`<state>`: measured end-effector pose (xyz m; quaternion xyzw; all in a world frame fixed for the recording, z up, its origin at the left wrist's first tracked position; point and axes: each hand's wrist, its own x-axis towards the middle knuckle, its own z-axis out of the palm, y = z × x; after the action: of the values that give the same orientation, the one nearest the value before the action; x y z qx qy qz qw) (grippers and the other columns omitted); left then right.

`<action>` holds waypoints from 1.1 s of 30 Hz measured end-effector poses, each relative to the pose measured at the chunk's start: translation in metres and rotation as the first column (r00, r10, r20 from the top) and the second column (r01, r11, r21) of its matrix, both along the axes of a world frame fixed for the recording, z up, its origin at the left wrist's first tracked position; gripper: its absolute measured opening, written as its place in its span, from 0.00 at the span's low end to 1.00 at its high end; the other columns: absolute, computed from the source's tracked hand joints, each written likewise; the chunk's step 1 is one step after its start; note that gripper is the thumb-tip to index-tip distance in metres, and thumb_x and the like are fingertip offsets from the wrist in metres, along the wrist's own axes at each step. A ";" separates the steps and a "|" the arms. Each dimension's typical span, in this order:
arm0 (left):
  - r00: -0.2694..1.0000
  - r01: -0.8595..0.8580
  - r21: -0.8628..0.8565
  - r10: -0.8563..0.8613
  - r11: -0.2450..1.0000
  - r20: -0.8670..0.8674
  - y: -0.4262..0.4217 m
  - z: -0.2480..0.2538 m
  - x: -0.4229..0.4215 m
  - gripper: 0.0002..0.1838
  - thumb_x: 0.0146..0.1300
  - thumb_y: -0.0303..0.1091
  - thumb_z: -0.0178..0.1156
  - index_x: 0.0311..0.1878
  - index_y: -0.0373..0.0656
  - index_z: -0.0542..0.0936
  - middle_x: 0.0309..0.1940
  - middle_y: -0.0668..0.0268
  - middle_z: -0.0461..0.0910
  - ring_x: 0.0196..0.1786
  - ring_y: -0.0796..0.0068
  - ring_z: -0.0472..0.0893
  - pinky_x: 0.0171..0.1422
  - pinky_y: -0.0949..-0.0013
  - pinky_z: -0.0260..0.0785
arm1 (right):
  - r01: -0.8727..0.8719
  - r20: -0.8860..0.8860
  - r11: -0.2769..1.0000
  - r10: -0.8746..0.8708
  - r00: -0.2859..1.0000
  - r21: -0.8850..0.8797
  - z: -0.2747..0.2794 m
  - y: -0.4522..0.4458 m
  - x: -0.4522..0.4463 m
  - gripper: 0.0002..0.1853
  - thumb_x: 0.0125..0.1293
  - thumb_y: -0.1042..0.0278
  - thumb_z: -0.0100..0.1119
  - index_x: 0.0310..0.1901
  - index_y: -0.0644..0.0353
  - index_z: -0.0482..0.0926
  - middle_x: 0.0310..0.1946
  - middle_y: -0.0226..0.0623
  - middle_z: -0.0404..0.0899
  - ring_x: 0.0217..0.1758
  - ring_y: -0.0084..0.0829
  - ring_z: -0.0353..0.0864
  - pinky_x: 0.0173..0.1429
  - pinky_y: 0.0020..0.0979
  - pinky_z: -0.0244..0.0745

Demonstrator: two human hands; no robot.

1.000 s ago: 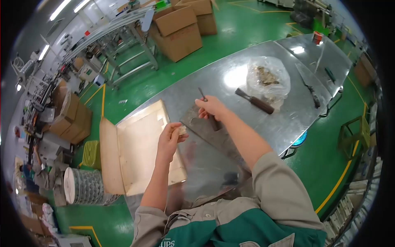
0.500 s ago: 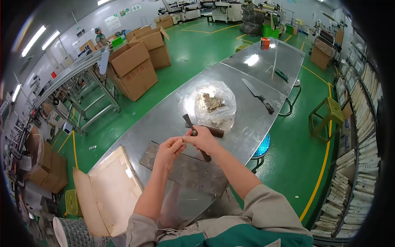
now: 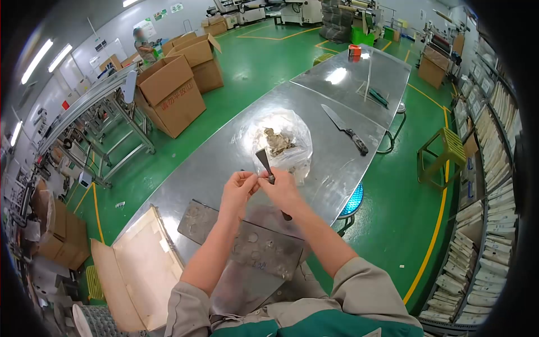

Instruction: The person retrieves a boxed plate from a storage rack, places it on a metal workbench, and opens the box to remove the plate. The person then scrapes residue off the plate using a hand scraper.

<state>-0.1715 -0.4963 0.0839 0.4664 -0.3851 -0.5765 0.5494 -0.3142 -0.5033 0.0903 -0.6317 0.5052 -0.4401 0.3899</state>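
Note:
My right hand [image 3: 281,188] is closed round a chisel [image 3: 262,159], whose flared blade points up and away from me. The handle's end sticks out below, beside my wrist. My left hand [image 3: 238,190] is pinched, its fingertips meeting those of my right hand; whatever is between them is too small to make out. Below both hands a dark, stained metal plate [image 3: 258,247] lies flat on the steel table [image 3: 205,168]. Just beyond them is a clear plastic bag [image 3: 301,128] with crumpled brownish scraps [image 3: 277,142] in it.
A large knife [image 3: 345,129] lies at the right, with green-handled pliers [image 3: 378,97] farther off. An open, shallow cardboard box [image 3: 149,269] is at the left. A blue-topped stool [image 3: 352,201] and a green stool [image 3: 443,154] stand on the right. A person [image 3: 145,48] is far left.
Both hands have risen slightly off the plate toward the bag, still together. The chisel has turned more upright. The whole view has shifted slightly.

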 end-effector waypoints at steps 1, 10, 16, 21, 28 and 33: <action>1.000 -0.019 0.000 0.019 1.000 0.008 -0.005 0.003 -0.004 0.06 0.67 0.31 0.58 0.40 0.39 0.74 0.36 0.68 0.78 0.38 0.81 0.78 0.46 0.78 0.72 | -0.049 0.038 0.999 0.050 0.998 -0.015 -0.003 0.000 -0.004 0.13 0.59 0.64 0.61 0.38 0.66 0.77 0.29 0.51 0.79 0.33 0.47 0.79 0.40 0.40 0.72; 0.796 -0.219 -0.437 0.419 0.873 0.437 -0.113 0.008 -0.043 0.12 0.58 0.35 0.63 0.36 0.33 0.82 0.30 0.58 0.80 0.34 0.72 0.79 0.41 0.70 0.70 | 0.001 0.399 0.965 -0.110 0.910 0.264 0.007 0.023 -0.049 0.15 0.63 0.68 0.61 0.49 0.66 0.77 0.24 0.26 0.75 0.21 0.15 0.70 0.22 0.19 0.63; 0.457 0.361 -0.421 0.236 0.832 0.858 -0.151 -0.047 -0.059 0.17 0.61 0.41 0.58 0.31 0.35 0.83 0.35 0.49 0.77 0.44 0.51 0.77 0.49 0.55 0.71 | 0.043 0.417 0.919 -0.219 0.882 0.392 -0.006 0.051 -0.100 0.12 0.65 0.68 0.61 0.48 0.62 0.77 0.19 0.25 0.73 0.18 0.14 0.68 0.21 0.19 0.61; -0.172 0.624 -0.110 0.273 0.774 0.947 -0.165 -0.029 -0.046 0.17 0.68 0.44 0.40 0.46 0.57 0.80 0.38 0.56 0.83 0.37 0.50 0.82 0.43 0.51 0.73 | 0.056 0.400 0.922 -0.221 0.889 0.384 -0.030 0.071 -0.124 0.12 0.67 0.71 0.58 0.50 0.65 0.76 0.23 0.27 0.74 0.19 0.14 0.70 0.22 0.18 0.63; 0.582 0.273 -0.680 0.446 0.680 0.680 -0.126 -0.002 -0.026 0.07 0.57 0.34 0.63 0.34 0.40 0.82 0.29 0.59 0.80 0.35 0.60 0.78 0.41 0.64 0.70 | -0.048 0.109 0.883 -0.003 0.994 0.466 -0.042 0.120 -0.132 0.14 0.65 0.70 0.59 0.52 0.64 0.77 0.25 0.25 0.76 0.22 0.13 0.69 0.25 0.18 0.65; 0.443 0.436 -0.378 0.171 0.817 0.880 -0.046 -0.004 0.038 0.15 0.62 0.39 0.62 0.45 0.39 0.80 0.40 0.60 0.79 0.42 0.65 0.79 0.48 0.68 0.70 | -0.192 0.070 0.799 0.185 0.980 0.570 -0.041 0.165 -0.117 0.25 0.64 0.70 0.59 0.62 0.62 0.68 0.28 0.32 0.78 0.22 0.18 0.74 0.26 0.23 0.70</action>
<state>-0.1337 -0.5426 0.0801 0.4805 -0.8003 -0.1507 0.3256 -0.4308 -0.3385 0.0493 -0.5297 0.5469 -0.2299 0.6062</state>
